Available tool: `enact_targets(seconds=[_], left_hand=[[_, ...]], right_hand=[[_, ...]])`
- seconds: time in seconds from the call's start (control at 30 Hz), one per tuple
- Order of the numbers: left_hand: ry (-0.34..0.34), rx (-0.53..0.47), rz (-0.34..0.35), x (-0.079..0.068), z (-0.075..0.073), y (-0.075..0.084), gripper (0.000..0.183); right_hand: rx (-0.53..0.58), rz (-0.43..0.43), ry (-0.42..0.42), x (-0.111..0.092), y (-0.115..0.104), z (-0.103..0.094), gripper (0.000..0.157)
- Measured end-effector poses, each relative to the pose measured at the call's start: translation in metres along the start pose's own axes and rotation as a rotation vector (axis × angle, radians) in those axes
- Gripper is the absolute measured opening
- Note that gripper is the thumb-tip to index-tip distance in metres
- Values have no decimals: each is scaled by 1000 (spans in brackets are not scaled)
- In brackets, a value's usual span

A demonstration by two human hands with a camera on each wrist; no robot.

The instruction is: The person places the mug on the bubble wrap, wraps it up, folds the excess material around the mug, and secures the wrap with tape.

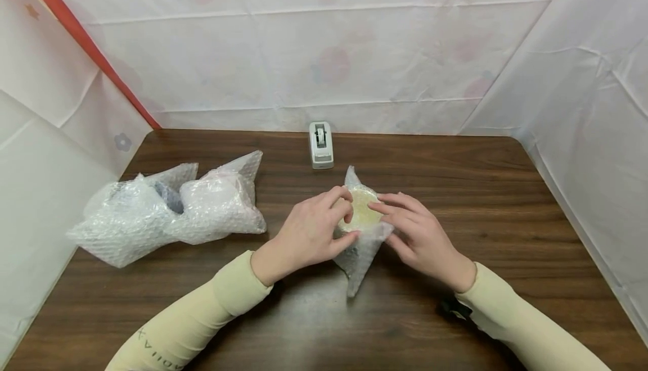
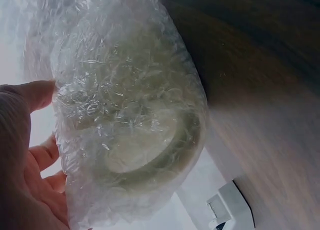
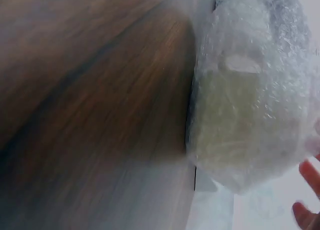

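A bubble-wrapped bundle (image 1: 358, 256) stands on the table between the two hands. Through the plastic shows a pale yellow-green object (image 3: 227, 117); a curved, handle-like shape (image 2: 185, 145) appears on it in the left wrist view, like a mug's. My left hand (image 1: 316, 225) is at the bundle's upper left, fingers bent and thumb apart from them, fingertips touching the wrap. From the right, my right hand (image 1: 422, 233) reaches over with loosely extended fingers near the top. Pointed ends of wrap stick out toward the front and back. Where the wrap's edges meet is unclear.
Two more bubble-wrapped bundles, one (image 1: 129, 219) farther left and one (image 1: 217, 205) beside it, lie on the left of the brown wooden table (image 1: 471, 174). A white tape dispenser (image 1: 322, 160) stands near the back edge. Pale patterned sheets (image 1: 324, 50) enclose the table.
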State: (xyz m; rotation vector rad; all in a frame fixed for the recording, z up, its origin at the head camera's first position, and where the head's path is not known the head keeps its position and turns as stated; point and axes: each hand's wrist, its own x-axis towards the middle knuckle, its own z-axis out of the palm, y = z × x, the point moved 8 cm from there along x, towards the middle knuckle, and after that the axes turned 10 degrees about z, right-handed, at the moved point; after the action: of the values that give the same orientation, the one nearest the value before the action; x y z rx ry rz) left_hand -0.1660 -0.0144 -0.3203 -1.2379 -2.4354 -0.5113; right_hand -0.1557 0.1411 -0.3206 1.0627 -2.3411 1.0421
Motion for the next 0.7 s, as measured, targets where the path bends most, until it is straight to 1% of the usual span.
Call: enact_targets(seconds=[0.1,0.13,0.23,0.3,0.37,0.43,0.5,0.53,0.6,0.67,0.7], left_hand=[[1,-10,-4,0,-1,-1,21],[-1,-10,-2,0,-2,-1,20],[-5,-14,22,0,-4,-2,14],[-13,-50,38,-1,-6,-3,10],[-25,-118,39,-2,-8,-5,16],[-55,-194,25,-5,-9,-7,23],[-96,-218,-2,-8,-7,-8,33],[-115,-208,-8,-9,-6,-8,41],[-144,-156,-9,-9,-2,-5,58],[-149,-104,-17,-9,0,-5,72],[-146,-97,-22,-8,1,-5,74]], right_hand=[[-3,108,-18,1,9,9,34],[-4,137,-18,1,10,12,32],[-4,196,-5,1,13,17,21],[-6,215,13,2,13,17,16],[-9,228,27,2,13,18,15],[-8,238,40,2,13,17,16],[-8,250,47,2,14,16,16],[-11,256,49,2,14,16,16],[-14,265,55,2,15,15,15],[-28,276,61,3,16,14,16],[-28,282,64,3,17,14,17]])
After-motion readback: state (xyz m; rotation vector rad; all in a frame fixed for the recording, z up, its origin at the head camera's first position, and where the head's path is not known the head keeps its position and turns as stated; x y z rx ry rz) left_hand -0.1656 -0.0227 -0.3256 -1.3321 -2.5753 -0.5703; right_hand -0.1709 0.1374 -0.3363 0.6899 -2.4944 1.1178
